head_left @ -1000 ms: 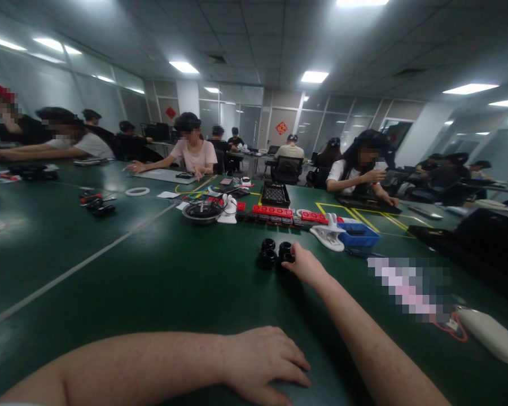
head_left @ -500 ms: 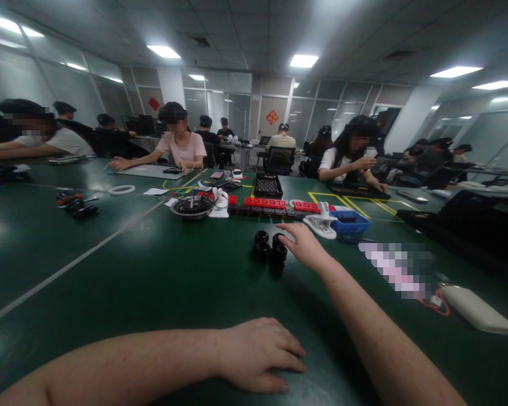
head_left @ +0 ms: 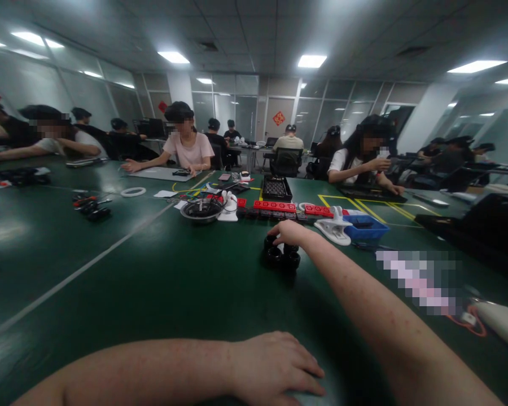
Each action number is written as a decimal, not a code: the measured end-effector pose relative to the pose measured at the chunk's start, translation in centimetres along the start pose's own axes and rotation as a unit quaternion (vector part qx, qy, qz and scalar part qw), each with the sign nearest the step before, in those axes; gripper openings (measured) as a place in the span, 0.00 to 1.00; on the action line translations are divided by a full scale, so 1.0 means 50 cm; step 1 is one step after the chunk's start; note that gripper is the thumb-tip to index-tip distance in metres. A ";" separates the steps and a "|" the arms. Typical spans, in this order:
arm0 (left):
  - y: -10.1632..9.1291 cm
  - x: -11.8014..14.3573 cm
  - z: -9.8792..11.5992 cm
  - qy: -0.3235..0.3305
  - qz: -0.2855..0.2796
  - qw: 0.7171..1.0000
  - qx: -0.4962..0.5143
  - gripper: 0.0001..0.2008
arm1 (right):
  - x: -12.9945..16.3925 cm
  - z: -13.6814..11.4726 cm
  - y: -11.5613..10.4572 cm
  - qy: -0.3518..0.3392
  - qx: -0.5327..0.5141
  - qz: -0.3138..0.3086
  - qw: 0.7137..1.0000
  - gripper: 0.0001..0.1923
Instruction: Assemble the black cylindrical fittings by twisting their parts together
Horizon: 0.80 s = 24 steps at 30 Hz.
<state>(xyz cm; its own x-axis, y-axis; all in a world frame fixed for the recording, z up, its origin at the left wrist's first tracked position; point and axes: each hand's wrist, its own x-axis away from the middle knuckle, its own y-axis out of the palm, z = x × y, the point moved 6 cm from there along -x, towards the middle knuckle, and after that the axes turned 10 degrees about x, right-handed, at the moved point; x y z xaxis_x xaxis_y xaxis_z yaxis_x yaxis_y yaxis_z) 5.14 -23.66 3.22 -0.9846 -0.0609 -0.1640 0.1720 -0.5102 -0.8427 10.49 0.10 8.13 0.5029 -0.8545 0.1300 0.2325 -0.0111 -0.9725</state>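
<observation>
My right hand (head_left: 288, 232) reaches over a small cluster of short, black, hollow round pieces (head_left: 275, 255) on the green table. Its fingers bend down round the back-left black round piece (head_left: 270, 242), with the thumb side facing me. Whether that piece is lifted off the table, I cannot tell. The front pieces stand close together, their round openings showing. Nearer to me, my left hand (head_left: 279, 363) lies palm down on the table, fingers spread, with nothing visible in it; the frame's lower edge cuts it off.
Beyond the cluster are a red strip (head_left: 275, 206), a white clip (head_left: 335, 228), a blue bin (head_left: 366, 228), a round metal dish (head_left: 201, 217) and a black tray (head_left: 276, 196). Tools (head_left: 91, 207) lie left; a pale pouch (head_left: 502, 324) lies right. Several people sit around.
My right hand has moved left from the cluster's right side and its fingers have bent down onto the pieces. The whole view has shifted slightly. My left hand still rests flat.
</observation>
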 end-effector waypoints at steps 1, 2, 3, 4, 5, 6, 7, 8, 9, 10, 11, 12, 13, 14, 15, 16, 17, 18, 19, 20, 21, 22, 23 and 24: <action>0.000 0.000 -0.001 0.002 -0.003 1.000 -0.003 0.18 | -0.009 -0.002 0.001 -0.001 0.008 -0.007 1.000 0.13; -0.001 0.000 -0.001 0.003 -0.006 1.000 -0.004 0.18 | -0.019 -0.004 0.001 0.000 0.018 -0.012 1.000 0.12; -0.002 0.000 -0.002 0.003 -0.009 1.000 -0.004 0.18 | -0.029 -0.007 0.000 0.005 0.027 -0.014 1.000 0.12; -0.003 0.001 -0.002 0.002 -0.010 1.000 -0.003 0.17 | -0.040 -0.012 -0.002 0.010 0.037 -0.014 0.999 0.13; -0.004 0.001 -0.002 0.000 -0.009 1.000 -0.001 0.17 | -0.051 -0.019 -0.005 0.014 0.046 -0.012 0.999 0.13; -0.005 0.001 -0.001 0.000 -0.008 1.000 0.002 0.16 | -0.062 -0.029 -0.009 0.017 0.053 -0.011 0.998 0.13; -0.007 0.001 0.000 0.000 -0.006 1.000 0.006 0.16 | -0.072 -0.042 -0.013 0.017 0.059 -0.008 0.998 0.13; -0.007 0.002 0.000 0.000 -0.004 1.000 0.010 0.16 | -0.082 -0.057 -0.019 0.014 0.064 -0.004 0.998 0.13; -0.008 0.002 0.000 0.000 -0.001 1.000 0.013 0.16 | -0.090 -0.074 -0.025 0.008 0.068 0.001 0.998 0.12; -0.008 0.002 0.000 0.000 0.002 1.000 0.014 0.16 | -0.095 -0.094 -0.032 -0.001 0.070 0.007 0.997 0.13; -0.008 0.001 -0.001 -0.001 0.003 1.000 0.014 0.16 | -0.099 -0.116 -0.040 -0.013 0.072 0.014 0.997 0.13; -0.008 0.001 -0.002 -0.002 0.004 1.000 0.013 0.15 | -0.100 -0.140 -0.047 -0.027 0.072 0.022 0.997 0.14; -0.008 0.000 -0.002 -0.003 0.004 1.000 0.012 0.15 | -0.098 -0.165 -0.054 -0.042 0.071 0.030 0.996 0.15; -0.008 -0.001 -0.002 -0.002 0.004 1.000 0.011 0.15 | -0.093 -0.190 -0.061 -0.058 0.069 0.040 0.995 0.16; -0.008 -0.002 -0.001 -0.001 0.003 1.000 0.010 0.15 | -0.086 -0.216 -0.068 -0.074 0.066 0.051 0.994 0.17; -0.008 -0.003 0.001 0.002 0.002 1.000 0.007 0.15 | -0.076 -0.243 -0.073 -0.092 0.064 0.062 0.992 0.17; -0.007 -0.004 0.004 0.003 0.001 1.000 0.001 0.15 | -0.063 -0.268 -0.077 -0.113 0.063 0.073 0.989 0.18; -0.007 -0.004 0.007 0.002 0.000 1.000 -0.008 0.15 | -0.048 -0.292 -0.079 -0.135 0.061 0.083 0.985 0.18; -0.006 -0.003 0.011 -0.001 -0.002 1.000 -0.020 0.14 | -0.031 -0.314 -0.080 -0.156 0.059 0.092 0.982 0.17; -0.004 -0.003 0.016 -0.002 -0.004 0.999 -0.032 0.14 | -0.012 -0.331 -0.079 -0.173 0.058 0.097 0.978 0.18; -0.002 -0.001 0.021 -0.001 -0.007 0.999 -0.043 0.14 | 0.008 -0.343 -0.077 -0.187 0.058 0.101 0.976 0.18; 0.000 0.000 0.027 0.002 -0.010 0.999 -0.051 0.13 | 0.029 -0.352 -0.075 -0.199 0.057 0.104 0.973 0.17; 0.002 0.002 0.033 0.006 -0.013 0.998 -0.055 0.13 | 0.051 -0.356 -0.072 -0.209 0.056 0.107 0.970 0.17; 0.004 0.003 0.039 0.009 -0.014 0.998 -0.055 0.13 | 0.074 -0.356 -0.070 -0.218 0.056 0.113 0.968 0.17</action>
<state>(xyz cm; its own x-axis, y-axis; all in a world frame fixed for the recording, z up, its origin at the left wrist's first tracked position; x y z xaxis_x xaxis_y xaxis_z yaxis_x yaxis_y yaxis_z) 4.94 -25.45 4.05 -0.9883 -0.0318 -0.1489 0.1486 -0.4146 -0.8978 -3.29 -12.26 8.60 0.8490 -0.5284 0.0088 0.1513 0.2272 -0.9620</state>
